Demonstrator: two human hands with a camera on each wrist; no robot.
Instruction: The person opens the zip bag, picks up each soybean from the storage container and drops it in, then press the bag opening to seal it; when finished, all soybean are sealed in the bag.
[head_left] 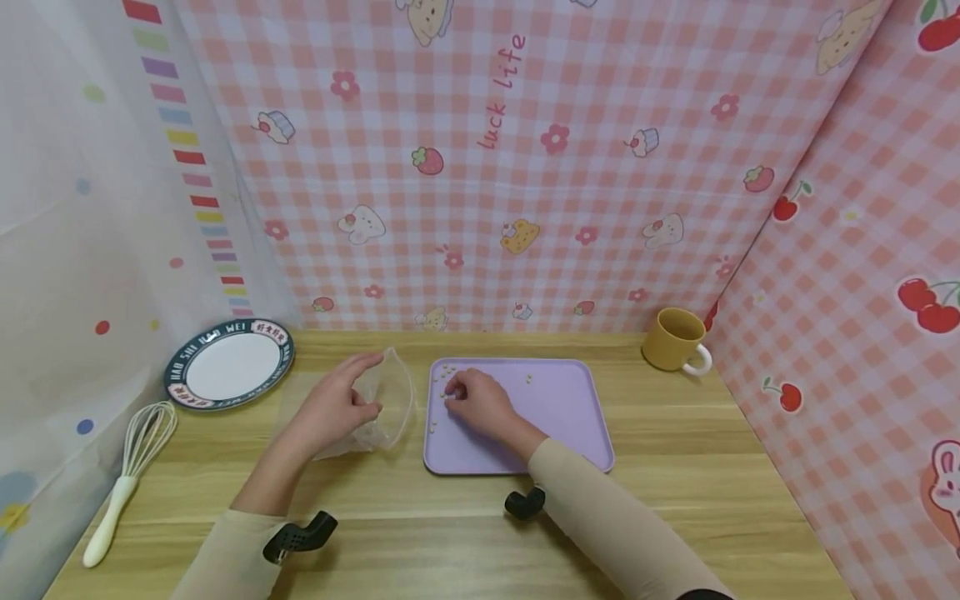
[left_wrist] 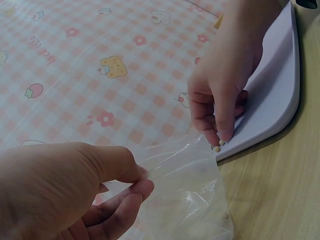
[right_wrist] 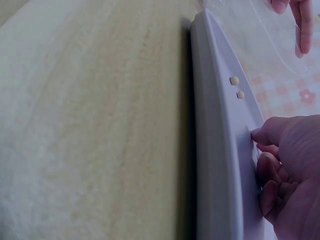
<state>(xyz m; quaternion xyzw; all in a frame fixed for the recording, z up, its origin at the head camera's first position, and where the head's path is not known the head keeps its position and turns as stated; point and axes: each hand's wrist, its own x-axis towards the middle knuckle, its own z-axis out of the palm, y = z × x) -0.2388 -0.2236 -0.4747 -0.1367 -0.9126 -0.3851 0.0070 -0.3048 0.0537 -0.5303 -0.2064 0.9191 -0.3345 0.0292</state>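
My left hand (head_left: 333, 408) holds a clear plastic bag (head_left: 393, 404) by its mouth, left of a lilac tray (head_left: 558, 417). In the left wrist view, the bag (left_wrist: 185, 200) spreads out past my thumb and fingers. Over the tray's left part, my right hand (head_left: 483, 404) has its fingers bent and its fingertips down at the surface. Small pale yellow beans (head_left: 446, 367) lie scattered around those fingertips. Two beans (right_wrist: 235, 80) sit near the tray wall in the right wrist view. Whether a bean is between my right fingertips is hidden.
A plate (head_left: 228, 371) with a dark patterned rim stands at the back left, a white-handled whisk (head_left: 123, 492) in front of it. At the back right is a yellow mug (head_left: 671, 340). Checked cloth (head_left: 480, 192) hangs behind the wooden table (head_left: 420, 533).
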